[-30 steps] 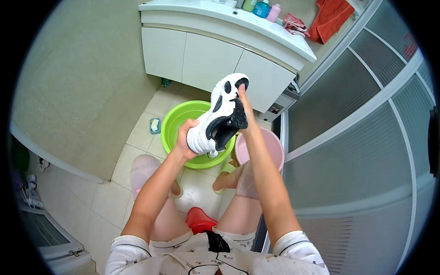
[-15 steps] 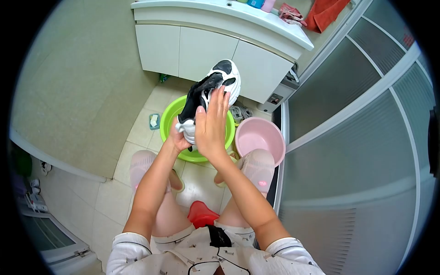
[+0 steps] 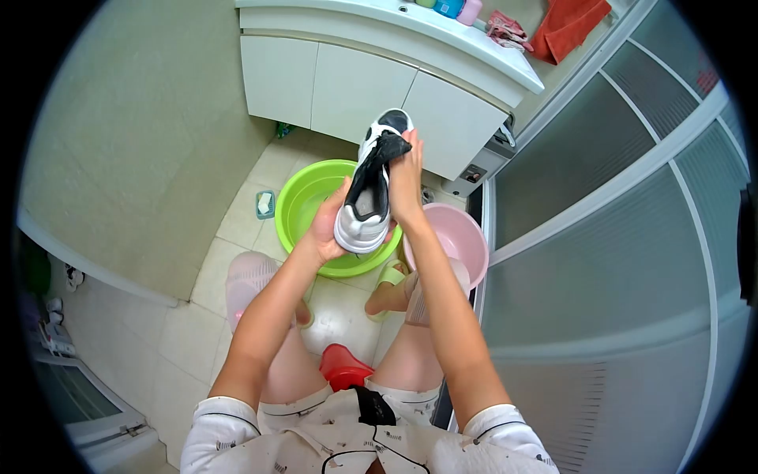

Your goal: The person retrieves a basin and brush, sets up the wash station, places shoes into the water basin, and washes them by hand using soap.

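A black-and-white sneaker (image 3: pixel 365 197) is held above the green basin, toe pointing away from me and its opening facing up. My left hand (image 3: pixel 328 225) grips it around the heel, with fingertips showing on the far side. Along the sneaker's right side lies my right hand (image 3: pixel 406 182), fingers stretched out flat against it near the black tongue (image 3: pixel 392 147), which flops to the right. The right thumb is hidden. Beneath the shoe, the green basin (image 3: pixel 289 207) stands on the tiled floor.
A pink basin (image 3: pixel 466 241) stands right of the green one. At left is a soap dish (image 3: pixel 265 205) with soap. A white cabinet (image 3: pixel 359 91) borders the far side, a sliding glass door (image 3: pixel 600 292) the right. A red plastic object (image 3: pixel 343 365) sits between my legs.
The sneaker has turned more upright, its opening now toward me and its tongue flopped right. My right hand has moved from across its side to its right edge.
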Demonstrator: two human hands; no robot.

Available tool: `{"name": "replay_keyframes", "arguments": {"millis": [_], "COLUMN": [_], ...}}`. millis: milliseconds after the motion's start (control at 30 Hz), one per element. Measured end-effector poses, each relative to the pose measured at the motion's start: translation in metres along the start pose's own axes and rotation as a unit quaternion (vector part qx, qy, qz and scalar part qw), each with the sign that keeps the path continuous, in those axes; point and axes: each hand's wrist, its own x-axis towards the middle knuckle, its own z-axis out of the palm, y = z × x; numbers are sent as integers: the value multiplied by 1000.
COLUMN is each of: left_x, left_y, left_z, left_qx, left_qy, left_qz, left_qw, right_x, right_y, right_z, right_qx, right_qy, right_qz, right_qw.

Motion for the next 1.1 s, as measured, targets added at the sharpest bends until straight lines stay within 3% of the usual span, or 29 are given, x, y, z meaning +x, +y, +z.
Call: {"name": "replay_keyframes", "arguments": {"millis": [67, 167, 200, 267, 333, 433, 500, 533, 600, 667, 700, 833, 867, 967, 1000, 1100], "left_x": [6, 12, 14, 18, 23, 30, 33, 30, 30, 31, 30, 21, 22, 24, 26, 24], "left_y": [2, 1, -2, -3, -5, -13, -22, -24, -27, -26, -21, 0, 0, -11, -14, -20], "left_z": [2, 14, 12, 3, -19, -22, -10, -3, 12, 16, 16, 18, 13, 17, 18, 25], "left_qx": [-17, 5, 14, 5, 56, 144, 193, 226, 259, 278, 246, 146, 131, 200, 230, 284], "left_qy": [90, 152, 164, 183, 209, 267, 312, 268, 294, 316, 290, 185, 181, 205, 222, 248], "left_qz": [64, 132, 161, 184, 213, 299, 348, 342, 354, 361, 352, 310, 300, 326, 336, 341], "left_qw": [994, 979, 973, 966, 953, 905, 863, 872, 849, 832, 855, 921, 928, 901, 886, 861], "right_x": [-18, -48, -54, -66, -76, -65, -49, -41, -30, -33, -34, -57, -60, -59, -53, -41], "right_y": [-13, -22, -30, -24, -27, -28, -47, -43, -34, -24, -21, -17, -15, -20, -26, -44], "right_z": [8, 28, 34, 47, 61, 51, 35, 31, 30, 36, 39, 50, 49, 38, 43, 26], "right_qx": [139, 399, 364, 195, 5, 117, 8, 29, 97, 190, 236, 267, 295, 173, 181, 34], "right_qy": [-7, -2, 43, 117, 168, 146, 180, 197, 223, 225, 226, 157, 145, 158, 228, 244], "right_qz": [-2, 119, 126, 61, 43, 108, 156, 184, 232, 212, 202, -41, -32, 23, 44, 107], "right_qw": [990, 909, 922, 972, 985, 976, 971, 963, 942, 932, 923, 950, 944, 972, 956, 963]}}
